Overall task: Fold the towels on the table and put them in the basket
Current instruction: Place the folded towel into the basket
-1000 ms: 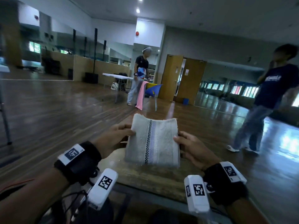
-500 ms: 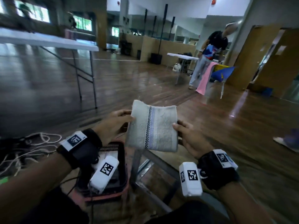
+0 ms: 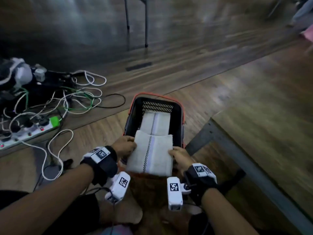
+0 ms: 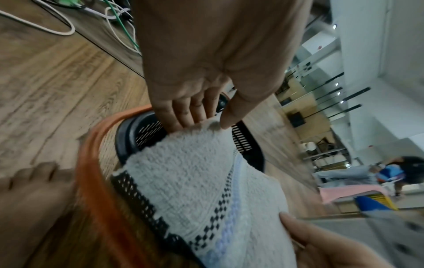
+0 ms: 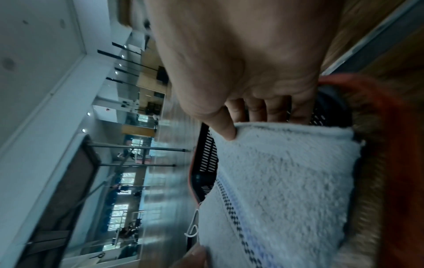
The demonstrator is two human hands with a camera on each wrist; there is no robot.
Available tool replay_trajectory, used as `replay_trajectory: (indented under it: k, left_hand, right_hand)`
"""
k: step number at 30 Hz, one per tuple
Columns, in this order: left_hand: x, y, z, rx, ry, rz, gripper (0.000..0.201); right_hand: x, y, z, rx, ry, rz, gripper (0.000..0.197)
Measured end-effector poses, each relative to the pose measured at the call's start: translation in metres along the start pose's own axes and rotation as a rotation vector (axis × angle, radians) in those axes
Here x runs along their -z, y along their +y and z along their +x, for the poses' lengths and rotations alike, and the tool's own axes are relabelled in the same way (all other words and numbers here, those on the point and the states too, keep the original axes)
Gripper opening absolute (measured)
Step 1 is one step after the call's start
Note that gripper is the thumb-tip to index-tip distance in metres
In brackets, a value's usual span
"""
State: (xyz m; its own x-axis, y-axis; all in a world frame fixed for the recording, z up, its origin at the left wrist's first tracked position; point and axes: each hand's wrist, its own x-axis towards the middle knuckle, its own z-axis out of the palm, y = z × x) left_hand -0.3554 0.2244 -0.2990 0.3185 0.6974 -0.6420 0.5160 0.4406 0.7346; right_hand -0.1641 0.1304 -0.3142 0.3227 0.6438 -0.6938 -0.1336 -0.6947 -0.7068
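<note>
A folded white towel with a black checked stripe and a pale blue band hangs flat between both hands, over the near end of the basket. My left hand pinches its left edge, thumb on top and fingers beneath. My right hand pinches the right edge the same way, thumb on the hem. The basket is black plastic with an orange handle and stands on the floor. Another folded towel of the same pattern lies inside it.
The wooden table with its grey metal frame is to the right of the basket. A tangle of cables and a power strip lie on the floor to the left. Folding-table legs stand further off.
Both hands have carried the towel off the table, leftward and down, over the basket on the floor. The head view has swung down from the room to the floor.
</note>
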Motion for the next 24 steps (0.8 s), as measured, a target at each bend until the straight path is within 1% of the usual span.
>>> replay_trajectory:
  k: [2, 5, 7, 9, 11, 14, 15, 18, 22, 24]
  left_hand:
    - [0.000, 0.004, 0.041, -0.008, 0.039, 0.054, 0.028]
    - [-0.003, 0.017, 0.102, -0.024, 0.088, 0.096, 0.029]
    - [-0.004, 0.025, 0.140, -0.057, 0.122, 0.110, 0.032]
    - [-0.005, 0.033, 0.173, -0.096, 0.163, 0.137, 0.035]
    - [-0.004, 0.040, 0.199, -0.114, 0.159, 0.158, 0.035]
    - [-0.004, 0.040, 0.226, -0.099, 0.128, 0.197, 0.025]
    - [-0.004, 0.038, 0.232, -0.091, 0.129, 0.210, 0.024]
    - [-0.007, 0.033, 0.243, -0.070, 0.140, 0.254, 0.030]
    - [-0.009, 0.034, 0.246, -0.065, 0.181, 0.341, 0.036]
    - [-0.013, 0.035, 0.244, -0.090, 0.236, 0.381, 0.041]
  right_hand:
    - [-0.005, -0.006, 0.043, -0.012, 0.024, -0.022, 0.020]
    - [-0.006, -0.025, 0.102, 0.013, 0.054, -0.096, 0.021]
    - [-0.005, -0.040, 0.138, 0.051, 0.082, -0.137, 0.020]
    - [-0.004, -0.054, 0.169, 0.097, 0.140, -0.169, 0.020]
    - [-0.004, -0.064, 0.193, 0.138, 0.177, -0.198, 0.021]
    - [-0.006, -0.062, 0.215, 0.151, 0.204, -0.224, 0.020]
    - [-0.007, -0.058, 0.219, 0.145, 0.213, -0.220, 0.022]
    - [-0.010, -0.048, 0.222, 0.111, 0.239, -0.174, 0.027]
    - [-0.012, -0.055, 0.222, 0.091, 0.261, -0.137, 0.029]
    - [-0.016, -0.058, 0.220, 0.123, 0.310, -0.197, 0.040]
